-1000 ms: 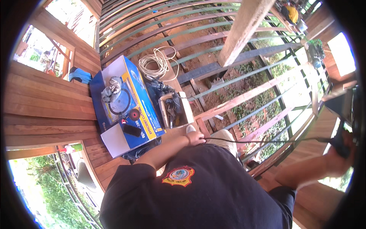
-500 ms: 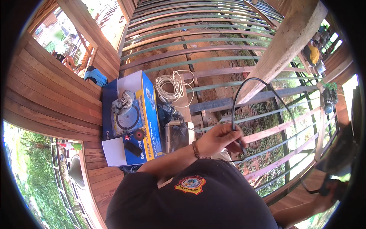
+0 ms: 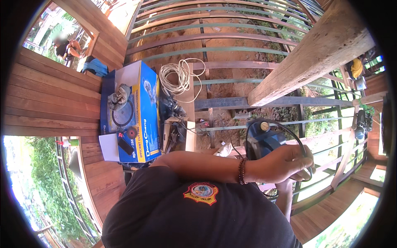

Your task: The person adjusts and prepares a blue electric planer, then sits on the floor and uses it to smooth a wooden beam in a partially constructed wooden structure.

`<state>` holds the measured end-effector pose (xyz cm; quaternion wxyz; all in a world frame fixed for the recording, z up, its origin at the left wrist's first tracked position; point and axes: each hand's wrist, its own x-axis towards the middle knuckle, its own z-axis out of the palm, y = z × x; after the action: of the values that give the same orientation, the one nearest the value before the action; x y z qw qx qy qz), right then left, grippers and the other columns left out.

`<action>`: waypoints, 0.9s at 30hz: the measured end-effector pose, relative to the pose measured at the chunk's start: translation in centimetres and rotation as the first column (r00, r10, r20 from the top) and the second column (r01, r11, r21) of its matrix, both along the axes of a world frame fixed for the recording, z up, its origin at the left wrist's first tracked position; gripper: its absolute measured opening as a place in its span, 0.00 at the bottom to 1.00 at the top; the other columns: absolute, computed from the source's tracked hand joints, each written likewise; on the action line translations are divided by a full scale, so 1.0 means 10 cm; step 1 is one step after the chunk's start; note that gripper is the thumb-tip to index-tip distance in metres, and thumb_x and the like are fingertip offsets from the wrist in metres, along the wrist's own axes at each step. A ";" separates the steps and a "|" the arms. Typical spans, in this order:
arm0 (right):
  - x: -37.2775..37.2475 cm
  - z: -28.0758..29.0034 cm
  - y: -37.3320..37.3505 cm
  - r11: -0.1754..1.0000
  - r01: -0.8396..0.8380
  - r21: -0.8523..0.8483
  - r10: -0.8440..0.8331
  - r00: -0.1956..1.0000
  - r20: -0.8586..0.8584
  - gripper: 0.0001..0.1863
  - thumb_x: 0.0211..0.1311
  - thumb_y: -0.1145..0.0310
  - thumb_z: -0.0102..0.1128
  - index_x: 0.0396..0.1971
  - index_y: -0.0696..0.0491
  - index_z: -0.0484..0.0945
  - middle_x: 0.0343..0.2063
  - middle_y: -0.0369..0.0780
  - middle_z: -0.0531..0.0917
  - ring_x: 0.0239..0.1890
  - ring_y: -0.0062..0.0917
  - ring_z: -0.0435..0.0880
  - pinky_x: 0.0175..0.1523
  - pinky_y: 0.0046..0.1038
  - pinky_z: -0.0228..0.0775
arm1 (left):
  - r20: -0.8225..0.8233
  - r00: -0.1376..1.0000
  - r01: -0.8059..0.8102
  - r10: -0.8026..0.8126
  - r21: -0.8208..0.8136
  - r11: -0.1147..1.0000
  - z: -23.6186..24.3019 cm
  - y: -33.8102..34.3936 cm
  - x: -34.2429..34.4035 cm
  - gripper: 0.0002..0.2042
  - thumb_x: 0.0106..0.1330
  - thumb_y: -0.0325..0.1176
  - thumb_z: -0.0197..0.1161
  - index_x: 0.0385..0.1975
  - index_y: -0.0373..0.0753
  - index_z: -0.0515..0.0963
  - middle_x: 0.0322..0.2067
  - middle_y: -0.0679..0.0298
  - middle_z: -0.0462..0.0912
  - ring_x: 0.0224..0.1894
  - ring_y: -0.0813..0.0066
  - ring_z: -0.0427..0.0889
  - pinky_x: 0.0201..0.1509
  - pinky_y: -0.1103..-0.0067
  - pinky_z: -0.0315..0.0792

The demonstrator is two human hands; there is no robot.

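My left hand (image 3: 285, 163) is closed round a black power cable (image 3: 295, 134), which arcs up from the fingers and over a blue power tool (image 3: 271, 139). The tool has a round pale dial on top and is held up over the open floor frame, in front of my body. My right hand (image 3: 285, 187) comes up from below, mostly hidden behind the left one. Its fingers do not show, but the tool has travelled with it from the right.
On the left stands a blue and yellow box (image 3: 151, 115) with a crumpled cloth (image 3: 120, 97) and small dark items on it. Coiled white cable (image 3: 175, 78) lies beyond. A wooden post (image 3: 306, 62) slants at the right. Open joists (image 3: 231, 48) span the ground; a person sits outside the window.
The right hand has brought the tool in from the lower right to the middle. My left hand has moved right with the cable, whose loop now hangs round the tool.
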<state>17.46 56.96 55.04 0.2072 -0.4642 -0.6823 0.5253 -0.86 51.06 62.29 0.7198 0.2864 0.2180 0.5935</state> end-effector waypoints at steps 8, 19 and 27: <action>-0.36 0.16 0.70 0.990 -0.141 0.023 0.143 0.979 -0.148 0.42 0.68 0.29 0.57 0.53 0.59 0.76 0.26 0.33 0.80 0.26 0.18 0.80 0.29 0.23 0.70 | -0.282 0.954 0.143 -0.100 0.137 0.980 -0.19 -0.12 -0.92 0.18 0.82 0.37 0.57 0.57 0.26 0.77 0.46 0.60 0.87 0.47 0.76 0.86 0.53 0.75 0.81; -1.33 0.76 2.02 0.969 0.102 0.223 -0.016 0.934 -0.357 0.38 0.75 0.36 0.54 0.62 0.59 0.73 0.27 0.36 0.75 0.28 0.20 0.73 0.32 0.26 0.64 | -0.948 0.116 -0.992 0.296 -0.127 -0.017 -2.71 -1.65 -2.99 0.10 0.73 0.31 0.63 0.45 0.32 0.85 0.35 0.62 0.89 0.35 0.78 0.87 0.40 0.78 0.82; -2.66 0.31 2.81 0.955 0.291 0.062 -0.270 0.935 -0.232 0.22 0.79 0.50 0.56 0.54 0.56 0.78 0.27 0.34 0.76 0.26 0.19 0.71 0.33 0.22 0.64 | -0.801 0.492 -0.859 -0.341 -0.509 -0.045 -5.45 -2.48 -2.14 0.11 0.72 0.40 0.60 0.40 0.43 0.86 0.38 0.58 0.89 0.39 0.70 0.89 0.38 0.72 0.81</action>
<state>-9.14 85.05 58.19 0.3764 -0.4853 -0.6059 0.5056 -22.27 26.27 7.77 0.3371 -0.1290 0.9072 0.2163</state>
